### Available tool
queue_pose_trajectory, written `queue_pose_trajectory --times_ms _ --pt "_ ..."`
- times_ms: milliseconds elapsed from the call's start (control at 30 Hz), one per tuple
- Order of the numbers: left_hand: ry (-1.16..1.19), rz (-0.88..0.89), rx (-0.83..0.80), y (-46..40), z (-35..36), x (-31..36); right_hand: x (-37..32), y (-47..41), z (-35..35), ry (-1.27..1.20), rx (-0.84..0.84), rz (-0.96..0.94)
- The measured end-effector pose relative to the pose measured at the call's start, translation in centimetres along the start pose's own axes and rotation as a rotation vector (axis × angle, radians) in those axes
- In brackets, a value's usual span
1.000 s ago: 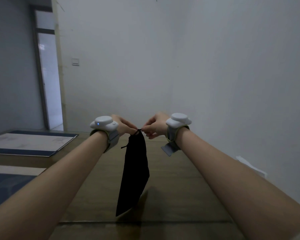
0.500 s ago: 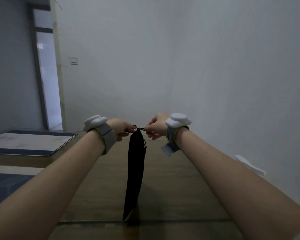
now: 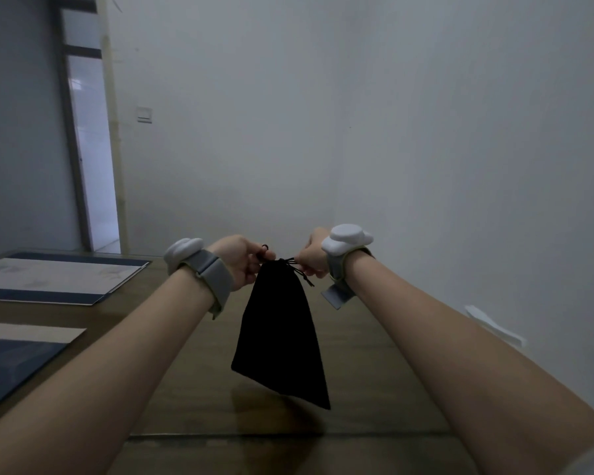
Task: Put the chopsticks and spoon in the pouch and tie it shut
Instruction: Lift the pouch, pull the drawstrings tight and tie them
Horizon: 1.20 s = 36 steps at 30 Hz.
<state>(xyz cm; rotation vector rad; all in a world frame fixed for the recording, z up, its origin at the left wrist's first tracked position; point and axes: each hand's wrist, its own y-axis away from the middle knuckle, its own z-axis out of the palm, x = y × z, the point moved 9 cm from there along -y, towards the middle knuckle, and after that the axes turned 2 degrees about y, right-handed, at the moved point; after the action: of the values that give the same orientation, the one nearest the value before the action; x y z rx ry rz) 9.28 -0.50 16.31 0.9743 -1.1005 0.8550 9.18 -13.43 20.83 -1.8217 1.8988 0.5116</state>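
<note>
Swinging round since half a second ago, the pouch now shows me its broad face instead of its thin edge, and my left hand sits a touch closer to the gathered neck. I'm holding it up in the air above the surface, bottom corner hanging clear. Left grip is pinched on a cord loop at the neck; right hand is pinched on the drawstring ends on the other side. Chopsticks and spoon aren't visible, so I judge they're inside. I read this as the tying stage. Risk from here: the cord is thin and dark, so if one pinch slips while I pull, the knot loosens and the pouch drops or swings open.
</note>
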Motion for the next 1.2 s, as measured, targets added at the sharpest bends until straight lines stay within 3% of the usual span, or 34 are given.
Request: queue_pose_trajectory --times_ms 233,367,433,533,633,800,867,1067,1200 --pt "-0.068 0.035 -0.015 -0.2 0.2 -0.4 -0.6 -0.5 -0.1 0.188 0.034 -0.08" --pt "-0.024 0.049 0.036 -0.2 -0.8 -0.4 -0.7 -0.2 -0.5 0.425 0.07 -0.14" --pt "0.009 0.065 0.058 -0.2 -1.3 -0.4 -1.1 0.3 -0.4 0.258 0.035 -0.205" --pt "0.049 0.082 0.056 0.0 -1.2 -0.1 -1.3 1.6 1.7 -0.047 -0.157 -0.193" --pt "0.059 0.088 0.038 0.1 -0.5 0.1 -1.2 1.8 4.4 0.015 -0.27 -0.18" --pt "0.05 0.086 -0.013 0.5 -0.1 0.1 -2.9 0.9 4.8 0.313 -0.068 -0.332" --pt "0.077 0.101 -0.021 0.6 -0.3 0.3 -2.7 0.4 4.8 0.326 -0.064 -0.307" --pt "0.074 0.128 0.029 0.5 -1.6 0.8 -0.5 -2.0 2.5 -0.1 0.061 -0.126" --pt "0.067 0.129 0.042 0.5 -2.3 0.8 2.9 -3.2 2.6 -0.498 0.055 0.121"
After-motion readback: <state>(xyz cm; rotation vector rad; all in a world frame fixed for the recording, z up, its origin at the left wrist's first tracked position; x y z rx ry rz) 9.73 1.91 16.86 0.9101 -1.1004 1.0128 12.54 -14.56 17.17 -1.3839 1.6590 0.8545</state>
